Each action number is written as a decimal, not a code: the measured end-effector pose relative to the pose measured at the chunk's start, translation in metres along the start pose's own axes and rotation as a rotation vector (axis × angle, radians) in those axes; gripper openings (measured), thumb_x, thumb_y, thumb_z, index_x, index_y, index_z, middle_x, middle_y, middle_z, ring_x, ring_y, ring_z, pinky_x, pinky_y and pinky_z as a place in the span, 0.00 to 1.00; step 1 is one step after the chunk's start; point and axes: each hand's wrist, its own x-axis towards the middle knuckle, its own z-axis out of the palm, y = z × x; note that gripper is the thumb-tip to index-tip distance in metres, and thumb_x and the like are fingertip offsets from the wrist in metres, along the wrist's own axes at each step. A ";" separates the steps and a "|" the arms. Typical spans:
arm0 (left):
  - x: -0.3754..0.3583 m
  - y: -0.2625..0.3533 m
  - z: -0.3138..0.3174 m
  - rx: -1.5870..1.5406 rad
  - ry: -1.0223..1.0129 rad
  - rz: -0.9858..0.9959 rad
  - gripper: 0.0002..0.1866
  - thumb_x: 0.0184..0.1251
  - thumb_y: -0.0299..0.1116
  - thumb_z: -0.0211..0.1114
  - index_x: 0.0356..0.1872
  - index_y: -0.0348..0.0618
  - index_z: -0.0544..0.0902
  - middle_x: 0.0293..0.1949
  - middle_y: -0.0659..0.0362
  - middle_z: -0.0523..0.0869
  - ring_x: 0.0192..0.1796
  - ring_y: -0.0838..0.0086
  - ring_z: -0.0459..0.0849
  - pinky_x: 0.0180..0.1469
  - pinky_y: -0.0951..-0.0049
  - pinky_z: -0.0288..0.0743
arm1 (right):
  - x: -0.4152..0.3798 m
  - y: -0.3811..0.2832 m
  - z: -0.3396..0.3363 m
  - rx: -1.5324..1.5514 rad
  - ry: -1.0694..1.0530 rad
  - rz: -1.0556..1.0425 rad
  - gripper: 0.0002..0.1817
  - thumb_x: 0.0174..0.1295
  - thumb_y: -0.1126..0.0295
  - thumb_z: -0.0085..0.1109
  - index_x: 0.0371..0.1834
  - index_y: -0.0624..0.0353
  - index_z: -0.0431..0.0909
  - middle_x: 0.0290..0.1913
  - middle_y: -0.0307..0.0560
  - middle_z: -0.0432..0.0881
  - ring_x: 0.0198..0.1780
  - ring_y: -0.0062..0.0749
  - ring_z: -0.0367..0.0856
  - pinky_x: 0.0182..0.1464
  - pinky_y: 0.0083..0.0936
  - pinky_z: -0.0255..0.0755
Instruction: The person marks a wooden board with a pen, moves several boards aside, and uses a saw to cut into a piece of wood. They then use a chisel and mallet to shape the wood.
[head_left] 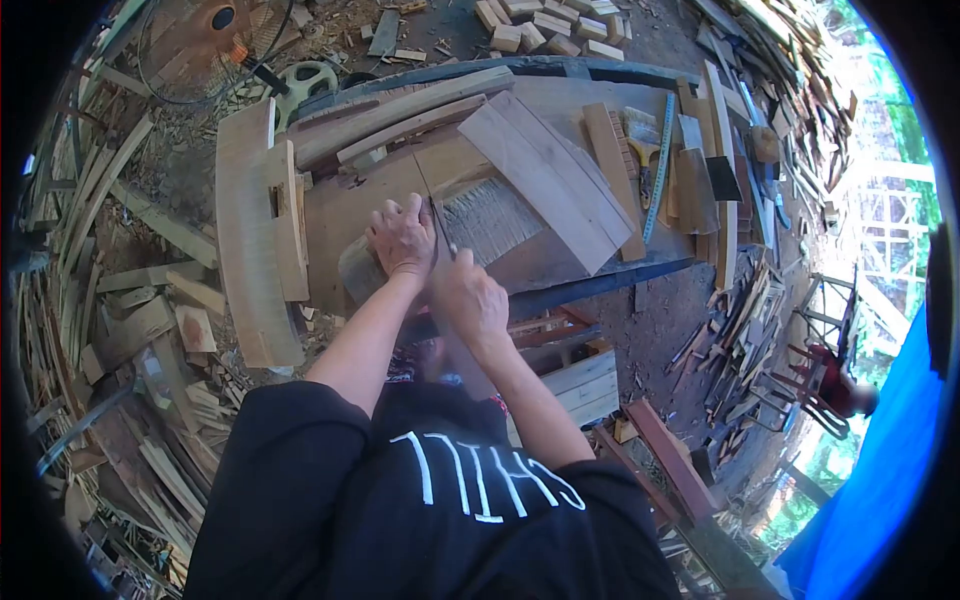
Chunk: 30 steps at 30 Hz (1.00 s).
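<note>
A rough-faced wooden board [492, 222] lies across the worktable [335, 205]. My left hand [403, 238] presses on its left part, with fingers bent over its far edge. A thin dark strip [438, 218], like a saw blade seen edge-on, runs between my hands. Beside its near end is my right hand [475, 300], fingers curled closed; what it holds is largely hidden. A blurred grey patch shows below that hand, between my forearms. A wide smooth plank [548, 185] lies to the right of the rough board.
Long timber pieces [405, 115] lie along the table's far side. A wide plank [245, 240] stands at the left edge. A measuring rule [659, 170] and a yellow-handled tool [643, 152] lie right. Scrap wood [150, 330] covers the ground; a person [835, 385] is far right.
</note>
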 end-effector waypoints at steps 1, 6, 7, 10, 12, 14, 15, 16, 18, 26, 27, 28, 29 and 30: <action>-0.001 0.000 -0.001 0.004 0.000 0.004 0.09 0.68 0.47 0.57 0.36 0.58 0.78 0.37 0.56 0.78 0.44 0.57 0.77 0.44 0.52 0.69 | 0.006 -0.003 0.000 -0.008 0.007 0.012 0.05 0.64 0.70 0.50 0.37 0.58 0.67 0.26 0.55 0.81 0.30 0.51 0.85 0.31 0.43 0.80; 0.000 0.001 0.001 -0.009 -0.017 -0.019 0.09 0.68 0.47 0.57 0.35 0.57 0.78 0.37 0.57 0.78 0.44 0.57 0.77 0.44 0.53 0.69 | -0.043 0.014 -0.014 -0.041 -0.053 0.033 0.05 0.65 0.69 0.50 0.37 0.58 0.67 0.27 0.56 0.82 0.30 0.50 0.86 0.31 0.42 0.80; 0.002 0.001 0.000 -0.006 -0.017 -0.025 0.09 0.68 0.47 0.57 0.35 0.57 0.78 0.37 0.57 0.78 0.44 0.57 0.77 0.44 0.53 0.69 | -0.047 0.013 -0.017 -0.059 -0.110 0.068 0.05 0.65 0.69 0.50 0.36 0.58 0.67 0.28 0.56 0.82 0.30 0.50 0.86 0.31 0.42 0.80; -0.001 0.002 -0.002 0.005 -0.025 -0.017 0.09 0.68 0.47 0.57 0.35 0.57 0.78 0.37 0.57 0.78 0.44 0.57 0.77 0.44 0.53 0.69 | -0.008 0.004 -0.010 -0.032 -0.018 -0.029 0.05 0.66 0.69 0.49 0.37 0.58 0.67 0.28 0.56 0.83 0.30 0.50 0.86 0.32 0.42 0.81; 0.001 0.003 -0.002 -0.007 -0.014 -0.025 0.08 0.67 0.46 0.58 0.34 0.57 0.78 0.37 0.57 0.78 0.44 0.57 0.77 0.45 0.53 0.68 | 0.020 -0.006 -0.001 -0.037 -0.008 -0.020 0.05 0.66 0.69 0.49 0.37 0.58 0.67 0.28 0.57 0.83 0.30 0.51 0.86 0.32 0.43 0.81; 0.002 0.002 -0.004 -0.015 -0.013 -0.024 0.08 0.67 0.46 0.58 0.34 0.57 0.78 0.37 0.57 0.78 0.44 0.57 0.77 0.45 0.53 0.68 | 0.024 -0.006 0.000 -0.048 0.005 -0.005 0.06 0.67 0.69 0.49 0.37 0.58 0.67 0.28 0.57 0.83 0.31 0.51 0.86 0.33 0.43 0.81; 0.000 0.003 -0.004 -0.026 -0.019 -0.026 0.07 0.67 0.45 0.58 0.34 0.57 0.78 0.38 0.57 0.78 0.44 0.57 0.77 0.44 0.53 0.68 | 0.010 0.000 -0.002 -0.056 -0.004 -0.010 0.05 0.67 0.69 0.48 0.38 0.58 0.66 0.29 0.57 0.83 0.31 0.51 0.86 0.34 0.43 0.81; -0.001 0.002 -0.003 -0.032 -0.022 -0.029 0.07 0.67 0.45 0.58 0.34 0.57 0.78 0.38 0.57 0.78 0.44 0.57 0.77 0.44 0.53 0.68 | -0.003 0.004 -0.006 -0.064 -0.013 -0.015 0.05 0.68 0.69 0.48 0.38 0.58 0.66 0.29 0.57 0.83 0.31 0.51 0.86 0.34 0.43 0.81; 0.000 0.002 -0.003 -0.047 0.000 -0.025 0.07 0.66 0.44 0.59 0.34 0.57 0.78 0.37 0.56 0.78 0.44 0.57 0.77 0.44 0.53 0.68 | -0.029 0.006 -0.017 -0.091 -0.084 0.034 0.05 0.67 0.69 0.48 0.38 0.58 0.67 0.30 0.57 0.83 0.31 0.51 0.86 0.34 0.42 0.81; 0.002 0.000 -0.001 -0.005 -0.044 -0.008 0.07 0.66 0.44 0.59 0.36 0.57 0.79 0.38 0.57 0.78 0.44 0.58 0.77 0.44 0.54 0.68 | 0.037 -0.010 0.006 -0.100 0.008 -0.010 0.05 0.67 0.68 0.49 0.38 0.57 0.66 0.29 0.56 0.83 0.31 0.49 0.86 0.33 0.42 0.81; 0.000 0.000 0.000 -0.009 -0.031 -0.011 0.07 0.66 0.44 0.59 0.37 0.57 0.79 0.38 0.57 0.78 0.44 0.58 0.77 0.44 0.54 0.68 | 0.021 -0.005 0.002 -0.081 -0.015 0.008 0.05 0.67 0.68 0.48 0.37 0.57 0.66 0.29 0.56 0.83 0.31 0.49 0.86 0.33 0.42 0.81; 0.000 0.001 -0.001 -0.016 -0.034 -0.010 0.07 0.66 0.44 0.59 0.37 0.57 0.79 0.38 0.57 0.78 0.44 0.58 0.77 0.44 0.54 0.68 | 0.005 0.000 -0.003 -0.064 -0.038 0.025 0.05 0.67 0.68 0.48 0.37 0.57 0.66 0.28 0.56 0.83 0.31 0.49 0.86 0.33 0.43 0.81; -0.001 0.001 -0.003 -0.017 -0.024 -0.010 0.07 0.66 0.44 0.59 0.37 0.57 0.79 0.37 0.57 0.78 0.44 0.58 0.77 0.44 0.54 0.68 | -0.015 0.004 -0.009 -0.072 -0.039 0.028 0.05 0.67 0.68 0.48 0.37 0.57 0.66 0.28 0.56 0.83 0.31 0.49 0.86 0.33 0.43 0.81; 0.000 0.002 -0.003 -0.018 -0.011 -0.012 0.06 0.66 0.44 0.59 0.37 0.58 0.79 0.37 0.57 0.78 0.43 0.57 0.77 0.44 0.54 0.68 | -0.036 0.008 -0.016 -0.080 -0.094 0.067 0.05 0.67 0.68 0.47 0.37 0.57 0.66 0.28 0.56 0.83 0.31 0.50 0.86 0.33 0.43 0.81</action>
